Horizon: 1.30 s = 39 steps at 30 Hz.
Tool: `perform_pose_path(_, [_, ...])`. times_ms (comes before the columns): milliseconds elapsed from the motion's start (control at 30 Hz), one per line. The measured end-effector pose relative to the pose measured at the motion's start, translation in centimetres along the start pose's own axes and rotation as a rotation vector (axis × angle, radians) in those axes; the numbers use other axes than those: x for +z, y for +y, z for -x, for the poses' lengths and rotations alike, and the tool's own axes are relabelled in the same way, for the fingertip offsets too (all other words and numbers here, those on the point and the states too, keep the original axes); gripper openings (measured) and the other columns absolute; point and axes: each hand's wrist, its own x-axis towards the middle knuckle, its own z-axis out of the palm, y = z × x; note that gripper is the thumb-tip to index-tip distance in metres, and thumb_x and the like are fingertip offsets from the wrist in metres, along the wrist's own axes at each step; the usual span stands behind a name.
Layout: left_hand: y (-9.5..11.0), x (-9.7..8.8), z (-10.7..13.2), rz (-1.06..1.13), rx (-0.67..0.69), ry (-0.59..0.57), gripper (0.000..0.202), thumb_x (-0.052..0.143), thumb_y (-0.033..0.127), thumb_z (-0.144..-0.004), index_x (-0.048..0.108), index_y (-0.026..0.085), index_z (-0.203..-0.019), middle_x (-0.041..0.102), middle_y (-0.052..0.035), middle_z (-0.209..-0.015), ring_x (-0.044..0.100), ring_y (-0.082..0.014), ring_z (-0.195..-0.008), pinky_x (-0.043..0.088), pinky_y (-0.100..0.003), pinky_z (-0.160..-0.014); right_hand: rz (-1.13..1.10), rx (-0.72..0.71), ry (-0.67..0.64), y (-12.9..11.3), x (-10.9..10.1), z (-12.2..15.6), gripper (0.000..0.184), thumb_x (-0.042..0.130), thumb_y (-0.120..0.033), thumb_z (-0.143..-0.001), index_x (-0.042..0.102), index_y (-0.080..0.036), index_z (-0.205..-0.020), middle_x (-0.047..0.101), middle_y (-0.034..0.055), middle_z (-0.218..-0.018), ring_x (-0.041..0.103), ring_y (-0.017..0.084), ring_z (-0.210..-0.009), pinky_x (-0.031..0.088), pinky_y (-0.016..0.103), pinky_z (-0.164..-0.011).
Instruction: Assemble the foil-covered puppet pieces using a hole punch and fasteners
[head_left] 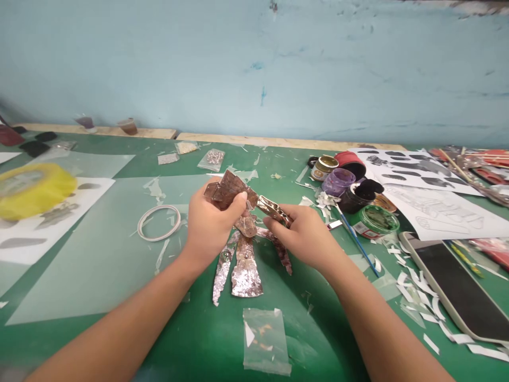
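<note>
A jointed puppet figure (246, 268) of flat, brown and silvery painted pieces is in the middle. My left hand (209, 225) is closed on its upper brown part, thumb pressed on top. Its lower pieces hang over the green table, with small round fasteners at some joints. My right hand (306, 233) is closed around a shiny metal hole punch (274, 208). The punch's jaw end meets the right edge of the brown part; whether the edge is between the jaws I cannot tell. A small clear bag (267, 339) with gold-coloured bits lies in front.
Paint jars (376, 220), a blue brush (358, 241), paper scraps and a phone (457, 286) lie to the right. A white ring (159, 223), translucent sheets and a yellow tape roll (37, 191) are left. Small bead bags (212, 158) sit near the wall.
</note>
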Motion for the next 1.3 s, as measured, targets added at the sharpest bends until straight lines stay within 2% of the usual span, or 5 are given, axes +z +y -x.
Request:
perform_pose_path(167, [0.13,0.06,0.12,0.015,-0.002,-0.024,0.013,0.064,0.025,-0.078,0.055,0.019,-0.07,0.059,0.0032,-0.06,0.056,-0.0112,-0.056,0.046,-0.024,-0.057,0.078,-0.009,0.046,0.02,0.24,-0.01,0.029,0.049,-0.033,-0.08,0.032,-0.021,-0.059,0.036,-0.0054,-0.046,0.03,0.01,-0.048,0.021,0.024,-0.049])
perform_pose_path(467, [-0.14,0.05,0.81,-0.206,0.077,-0.006,0.025,0.062,0.022,-0.077,0.042,0.02,-0.062,0.036,0.0057,-0.056,0.033,-0.0088,-0.053,0.031,-0.023,-0.05,0.45,-0.035,0.136,-0.25,0.09,0.2,0.022,0.05,-0.027,-0.08,0.039,-0.021,-0.062,0.038,-0.0029,-0.052,0.027,0.012,-0.05,0.018,0.025,-0.051])
perform_pose_path(600, [0.02,0.09,0.71,-0.2,0.066,-0.01,0.026,0.064,0.024,-0.076,0.043,0.02,-0.061,0.038,0.0055,-0.056,0.036,-0.0093,-0.053,0.033,-0.024,-0.051,0.427,-0.035,0.133,-0.21,-0.04,0.22,0.021,0.049,-0.028,-0.08,0.041,-0.021,-0.062,0.04,-0.0026,-0.052,0.029,0.012,-0.05,0.018,0.026,-0.052])
perform_pose_path(833, [-0.4,0.19,-0.01,0.017,-0.055,-0.041,0.018,0.068,0.033,-0.077,0.058,0.018,-0.073,0.062,0.0002,-0.065,0.058,-0.0135,-0.062,0.048,-0.025,-0.059,0.092,0.007,0.036,-0.24,-0.09,0.08,0.029,0.049,-0.03,-0.078,0.033,-0.021,-0.056,0.038,-0.0046,-0.045,0.031,0.01,-0.046,0.02,0.025,-0.049])
perform_pose_path(1300, [-0.41,0.41,0.07,0.062,-0.076,-0.043,0.016,0.069,0.031,-0.075,0.06,0.019,-0.073,0.065,0.0002,-0.064,0.062,-0.0139,-0.06,0.051,-0.025,-0.057,0.182,-0.003,0.034,-0.57,-0.11,0.13,0.026,0.049,-0.027,-0.077,0.036,-0.021,-0.055,0.041,-0.0038,-0.047,0.029,0.01,-0.045,0.019,0.025,-0.049])
